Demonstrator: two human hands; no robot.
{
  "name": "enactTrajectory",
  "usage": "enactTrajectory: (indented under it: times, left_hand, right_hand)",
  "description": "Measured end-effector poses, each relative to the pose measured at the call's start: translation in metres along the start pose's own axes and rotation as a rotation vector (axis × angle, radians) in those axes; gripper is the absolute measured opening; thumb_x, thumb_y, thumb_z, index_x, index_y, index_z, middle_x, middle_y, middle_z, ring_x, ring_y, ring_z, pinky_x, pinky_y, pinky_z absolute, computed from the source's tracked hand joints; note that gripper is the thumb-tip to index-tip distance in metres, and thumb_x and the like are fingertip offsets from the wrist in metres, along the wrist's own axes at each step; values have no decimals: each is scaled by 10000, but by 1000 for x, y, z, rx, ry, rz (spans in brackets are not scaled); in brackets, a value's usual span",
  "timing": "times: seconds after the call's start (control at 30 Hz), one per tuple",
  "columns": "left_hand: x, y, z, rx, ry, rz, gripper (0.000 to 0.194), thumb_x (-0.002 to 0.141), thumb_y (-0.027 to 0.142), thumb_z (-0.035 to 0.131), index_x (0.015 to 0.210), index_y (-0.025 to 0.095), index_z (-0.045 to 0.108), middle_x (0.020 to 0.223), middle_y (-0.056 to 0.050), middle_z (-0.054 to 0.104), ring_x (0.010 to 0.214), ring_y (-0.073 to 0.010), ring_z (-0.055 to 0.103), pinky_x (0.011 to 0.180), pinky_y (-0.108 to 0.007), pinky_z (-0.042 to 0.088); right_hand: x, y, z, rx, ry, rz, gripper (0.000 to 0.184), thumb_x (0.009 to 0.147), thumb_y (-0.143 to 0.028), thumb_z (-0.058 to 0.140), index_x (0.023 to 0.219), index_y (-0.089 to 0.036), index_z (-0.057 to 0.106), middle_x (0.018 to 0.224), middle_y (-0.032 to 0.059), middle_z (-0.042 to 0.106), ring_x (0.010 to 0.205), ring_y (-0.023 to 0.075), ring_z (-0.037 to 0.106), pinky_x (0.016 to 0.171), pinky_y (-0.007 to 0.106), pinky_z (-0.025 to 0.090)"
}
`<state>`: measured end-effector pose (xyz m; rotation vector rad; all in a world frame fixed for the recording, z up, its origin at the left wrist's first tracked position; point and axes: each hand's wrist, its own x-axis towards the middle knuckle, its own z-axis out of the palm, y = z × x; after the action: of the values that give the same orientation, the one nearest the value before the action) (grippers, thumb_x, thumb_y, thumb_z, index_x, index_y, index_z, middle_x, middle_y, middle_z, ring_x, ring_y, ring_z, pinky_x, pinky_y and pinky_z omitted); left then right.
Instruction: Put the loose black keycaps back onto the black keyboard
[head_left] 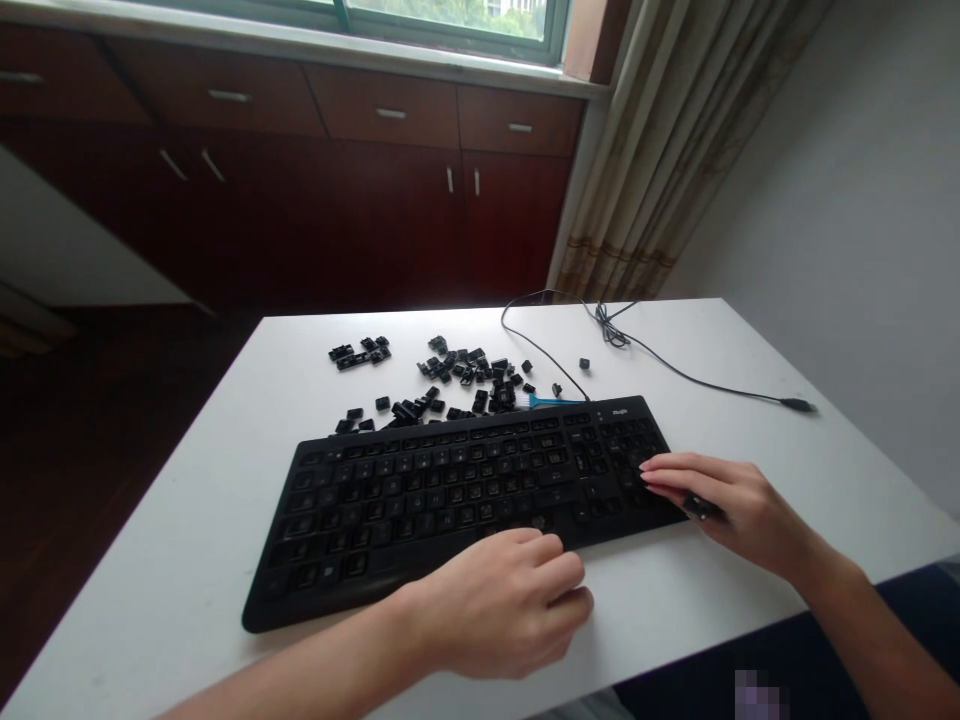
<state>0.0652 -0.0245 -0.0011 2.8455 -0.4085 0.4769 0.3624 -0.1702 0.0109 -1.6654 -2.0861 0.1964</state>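
A black keyboard [420,560] lies slanted on the white table, with many of its key positions lacking caps. My left hand [517,600] is closed, its fingers curled under at the keyboard's front edge. What it holds, if anything, is hidden. My right hand [742,510] is at the number pad, fingertips pressed together over the keys. A small black object [703,508] sticks out below its fingers; I cannot tell its kind. Loose black keycaps [469,375] are scattered behind the keyboard.
Another group of keycaps [360,353] sits at the back left of the white table [202,480]. A blue brush [551,402] lies against the keyboard's rear edge. The keyboard's cable [675,370] loops over the back right, ending in a plug [797,405]. Cabinets [337,210] stand beyond.
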Motion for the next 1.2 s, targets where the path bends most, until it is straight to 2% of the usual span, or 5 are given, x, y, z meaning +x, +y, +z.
enactTrajectory:
  times: [0.47, 0.67, 0.87, 1.03, 1.2]
  left_hand:
    - [-1, 0, 1, -16, 5, -18, 110, 909, 242, 566, 877, 159, 631, 786, -32, 515, 649, -160, 456, 553, -323, 396]
    - [1, -1, 0, -90, 4, -24, 100, 912, 226, 560, 873, 158, 623, 802, -42, 550, 653, -168, 472, 578, -326, 412]
    - [4, -7, -20, -772, 125, -380, 255, 917, 200, 543, 1155, 179, 633, 974, -84, 634, 806, -167, 565, 691, -275, 465]
    - [7, -22, -29, -1605, 572, -917, 405, 814, 67, 507, 1174, 187, 648, 1121, -76, 632, 917, -137, 570, 797, -247, 482]
    - [12, -27, -32, -1891, 820, -984, 447, 691, -17, 591, 1093, 145, 697, 1194, -89, 662, 1202, -211, 569, 1108, -334, 408]
  right_hand:
    - [7, -11, -9, -143, -68, -41, 430, 866, -36, 567, 1212, -272, 662, 1272, 73, 690, 1030, 227, 722, 816, 324, 607]
    - [20, -38, -2, 405, 399, 248, 219, 903, -203, 648, 699, -231, 571, 662, 19, 576, 603, 165, 567, 537, 316, 467]
    - [59, -67, 7, 1128, 494, 372, 482, 972, -245, 492, 523, -206, 324, 454, -40, 269, 411, 101, 283, 430, 313, 230]
    - [77, -67, 13, 1163, 702, 202, 511, 954, -216, 510, 506, -204, 265, 431, -54, 223, 387, 87, 224, 433, 311, 209]
    - [77, -55, 26, 1122, 626, 298, 528, 966, -199, 522, 486, -197, 303, 413, -49, 277, 379, 78, 257, 428, 299, 191]
